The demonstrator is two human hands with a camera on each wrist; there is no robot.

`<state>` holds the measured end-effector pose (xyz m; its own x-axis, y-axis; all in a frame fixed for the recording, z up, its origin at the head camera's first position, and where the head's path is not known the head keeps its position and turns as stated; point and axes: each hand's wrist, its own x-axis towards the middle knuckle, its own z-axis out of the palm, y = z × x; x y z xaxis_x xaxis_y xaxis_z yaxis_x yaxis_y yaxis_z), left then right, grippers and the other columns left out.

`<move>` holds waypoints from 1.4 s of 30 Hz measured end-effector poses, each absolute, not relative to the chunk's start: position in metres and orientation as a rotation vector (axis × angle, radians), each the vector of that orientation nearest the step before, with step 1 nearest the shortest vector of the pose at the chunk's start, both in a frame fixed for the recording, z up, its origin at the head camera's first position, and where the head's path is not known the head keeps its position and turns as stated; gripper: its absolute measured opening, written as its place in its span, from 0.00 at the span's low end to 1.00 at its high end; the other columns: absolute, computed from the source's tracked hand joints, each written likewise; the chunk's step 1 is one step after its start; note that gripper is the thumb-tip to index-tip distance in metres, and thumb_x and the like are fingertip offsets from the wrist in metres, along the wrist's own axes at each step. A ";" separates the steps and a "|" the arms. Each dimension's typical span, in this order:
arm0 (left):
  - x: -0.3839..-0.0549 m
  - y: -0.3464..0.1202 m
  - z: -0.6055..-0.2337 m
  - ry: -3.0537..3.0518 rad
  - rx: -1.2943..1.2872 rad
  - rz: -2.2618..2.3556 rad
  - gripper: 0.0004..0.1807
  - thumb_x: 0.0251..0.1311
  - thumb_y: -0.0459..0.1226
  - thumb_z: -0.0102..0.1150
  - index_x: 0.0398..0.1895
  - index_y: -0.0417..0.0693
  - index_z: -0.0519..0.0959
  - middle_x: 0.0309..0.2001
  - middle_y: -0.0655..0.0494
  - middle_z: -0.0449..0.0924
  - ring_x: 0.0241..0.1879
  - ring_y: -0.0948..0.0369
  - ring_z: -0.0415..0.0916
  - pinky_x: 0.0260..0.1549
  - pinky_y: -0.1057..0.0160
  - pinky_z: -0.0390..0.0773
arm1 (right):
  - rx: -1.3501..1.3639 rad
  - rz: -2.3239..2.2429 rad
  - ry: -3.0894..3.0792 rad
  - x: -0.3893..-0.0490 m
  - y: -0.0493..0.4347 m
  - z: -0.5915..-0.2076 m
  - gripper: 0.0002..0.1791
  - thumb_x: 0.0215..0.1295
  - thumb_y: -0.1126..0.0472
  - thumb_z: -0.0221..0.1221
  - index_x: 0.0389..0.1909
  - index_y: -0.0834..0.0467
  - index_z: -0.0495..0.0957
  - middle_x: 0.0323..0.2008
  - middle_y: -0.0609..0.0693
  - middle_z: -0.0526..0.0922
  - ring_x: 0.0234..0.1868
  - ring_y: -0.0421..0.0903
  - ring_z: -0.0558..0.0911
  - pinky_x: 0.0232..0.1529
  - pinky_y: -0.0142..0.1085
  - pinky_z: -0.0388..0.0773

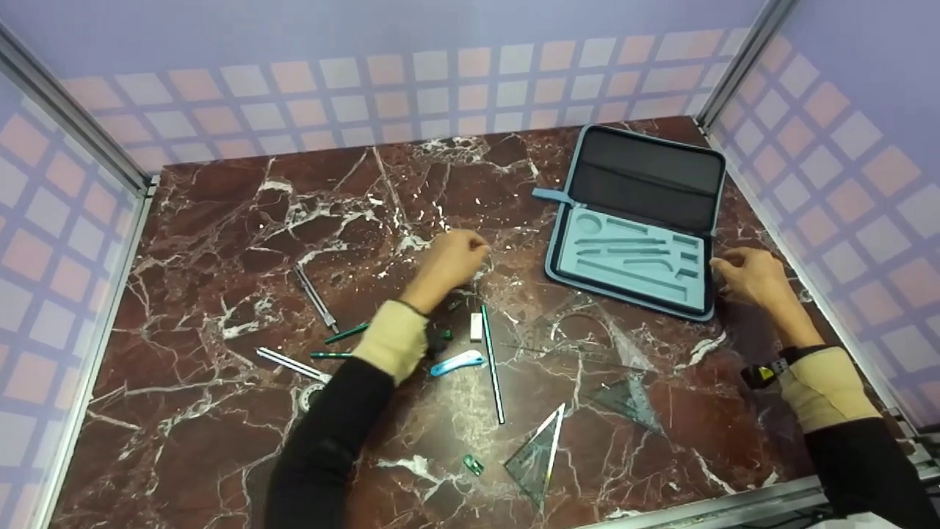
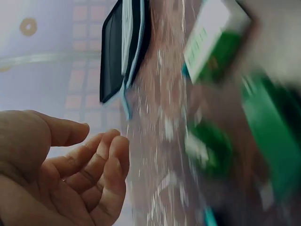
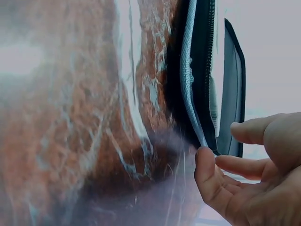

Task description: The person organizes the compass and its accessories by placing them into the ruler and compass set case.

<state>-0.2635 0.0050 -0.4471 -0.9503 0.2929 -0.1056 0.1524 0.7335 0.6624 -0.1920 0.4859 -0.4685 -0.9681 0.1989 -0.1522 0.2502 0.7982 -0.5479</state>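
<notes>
Lilac walls patterned with rows of pink and white squares [image 1: 385, 70] surround a dark red, white-veined marbled table [image 1: 220, 213]. On its far right side lies an open light-blue zip case [image 1: 626, 294], its black-lined lid [image 1: 646, 176] raised at the back and a pale blue foam insert [image 1: 609, 269] with shaped recesses in its base. Of the two hands, the right hand [image 1: 756, 279] is at the case's right edge, its fingers loosely bent; one fingertip touches the piped rim, while the thumb stands apart from it. The left hand [image 1: 450, 263] hovers over the middle of the table, left of the case, fingers softly curled, with a gap between thumb and fingertips and nothing held. Both arms wear black sleeves [image 1: 330, 426] with cream cuffs [image 1: 393, 342]. Nearer the viewer than the left hand lie a white eraser with a green end [image 1: 476, 328], a long dark green pencil [image 1: 493, 367] just beside it, and a blue-and-white oblong tool [image 1: 457, 363]. Farther left are a slim silver metal instrument [image 1: 316, 300], a short green stick [image 1: 345, 333] and a silver tool with a round head [image 1: 290, 364]. Toward the near edge sit a small green object [image 1: 474, 465] and a clear triangular set square [image 1: 536, 461]; a second set square [image 1: 631, 402] and a transparent protractor [image 1: 580, 353] lie between it and the case.
</notes>
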 end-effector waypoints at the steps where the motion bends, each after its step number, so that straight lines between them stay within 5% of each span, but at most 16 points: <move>1: -0.265 0.012 -0.448 2.730 0.353 0.996 0.14 0.73 0.42 0.57 0.53 0.50 0.87 0.44 0.54 0.88 0.31 0.61 0.78 0.34 0.60 0.79 | 0.378 -0.935 2.873 -0.193 0.485 -0.468 0.35 0.78 0.48 0.55 0.66 0.76 0.68 0.45 0.73 0.83 0.25 0.44 0.85 0.27 0.39 0.85; 12: -0.273 0.073 -0.464 2.684 0.266 1.054 0.10 0.70 0.43 0.64 0.44 0.50 0.91 0.38 0.56 0.90 0.34 0.61 0.82 0.39 0.62 0.80 | 0.478 -1.111 2.758 -0.190 0.483 -0.466 0.35 0.77 0.52 0.58 0.66 0.79 0.66 0.28 0.54 0.84 0.23 0.40 0.84 0.29 0.37 0.86; 19: -0.271 0.108 -0.474 2.798 0.292 0.980 0.12 0.65 0.48 0.69 0.40 0.52 0.92 0.45 0.54 0.90 0.42 0.56 0.85 0.43 0.58 0.81 | 0.466 -1.096 2.748 -0.191 0.478 -0.464 0.36 0.76 0.51 0.60 0.68 0.79 0.65 0.36 0.63 0.84 0.24 0.42 0.86 0.30 0.39 0.86; 27: -0.267 0.120 -0.481 2.866 0.202 0.786 0.17 0.61 0.53 0.72 0.19 0.58 0.83 0.24 0.64 0.80 0.25 0.62 0.72 0.28 0.58 0.72 | 0.440 -1.088 2.731 -0.194 0.472 -0.464 0.33 0.77 0.55 0.59 0.67 0.79 0.66 0.43 0.70 0.82 0.26 0.43 0.86 0.31 0.38 0.86; 33: -0.268 0.121 -0.481 2.881 0.192 0.784 0.13 0.59 0.49 0.74 0.22 0.58 0.85 0.32 0.61 0.88 0.34 0.58 0.84 0.36 0.53 0.80 | 0.406 -1.033 2.751 -0.195 0.469 -0.466 0.28 0.79 0.57 0.56 0.66 0.76 0.70 0.52 0.76 0.78 0.32 0.45 0.85 0.34 0.38 0.86; 42: -0.273 0.122 -0.477 2.886 0.138 0.693 0.15 0.55 0.51 0.78 0.32 0.51 0.87 0.42 0.50 0.89 0.42 0.53 0.85 0.41 0.51 0.82 | 0.371 -0.953 2.805 -0.201 0.462 -0.468 0.28 0.79 0.57 0.55 0.67 0.76 0.69 0.57 0.80 0.75 0.40 0.60 0.88 0.33 0.38 0.86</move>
